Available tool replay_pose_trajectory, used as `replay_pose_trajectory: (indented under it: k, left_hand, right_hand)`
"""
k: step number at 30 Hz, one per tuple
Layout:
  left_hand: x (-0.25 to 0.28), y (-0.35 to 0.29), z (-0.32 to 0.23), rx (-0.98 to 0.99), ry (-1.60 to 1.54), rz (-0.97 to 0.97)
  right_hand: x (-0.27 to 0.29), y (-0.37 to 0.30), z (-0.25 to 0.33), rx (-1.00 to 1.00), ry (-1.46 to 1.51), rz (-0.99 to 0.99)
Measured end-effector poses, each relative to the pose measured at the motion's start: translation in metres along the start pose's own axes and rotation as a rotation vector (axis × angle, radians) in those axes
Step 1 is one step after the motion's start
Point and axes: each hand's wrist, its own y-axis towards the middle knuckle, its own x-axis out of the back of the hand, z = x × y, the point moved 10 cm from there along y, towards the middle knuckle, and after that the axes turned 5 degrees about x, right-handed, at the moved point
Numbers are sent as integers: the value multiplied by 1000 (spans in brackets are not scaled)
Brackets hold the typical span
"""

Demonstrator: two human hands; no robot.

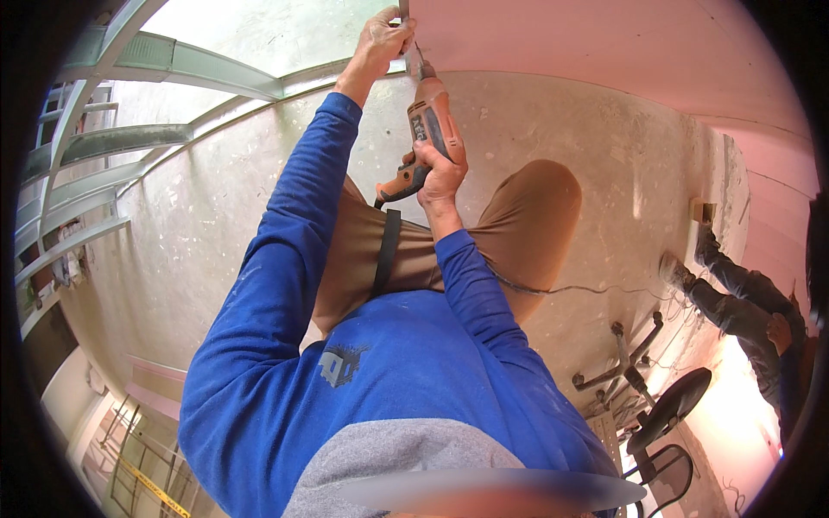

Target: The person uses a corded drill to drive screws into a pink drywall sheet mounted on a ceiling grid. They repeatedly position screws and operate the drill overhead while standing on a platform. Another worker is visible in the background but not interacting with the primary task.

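My right hand (442, 173) is wrapped round the grip of an orange and black corded power drill (432, 121). The drill points away from me, and its thin bit ends near the edge of a pink board (518, 34). Beside the bit tip, my left hand (382, 41) is closed round a narrow metal stud (404, 9) at the board's edge. Whether its fingertips also hold a small screw is too small to tell. A dark cord (596, 288) trails from the drill side across the floor to the right.
Metal framing (216, 69) stands at the left. Right of me are an overturned-looking swivel chair (669, 410), loose cables and another person's legs (734, 311). A pink wall (777, 198) runs along the far right. Yellow tape (151, 483) shows at lower left.
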Motion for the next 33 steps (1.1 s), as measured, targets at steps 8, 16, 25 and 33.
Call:
replay_pose_trajectory:
  k: [8, 16, 25, 33]
  left_hand:
    - [-3, -2, -4, -9, -1, 20]
    - [-4, -2, -4, 6, -21, 24]
    - [-6, -5, -6, -7, -24, 42]
    - [-3, -5, -6, 8, 6, 16]
  right_hand:
    - [2, -2, -2, -10, -43, -20]
    - [-1, 1, 2, 40, -115, -4]
    - [-3, 5, 5, 76, -156, 29]
    - [0, 8, 1, 40, -139, 8]
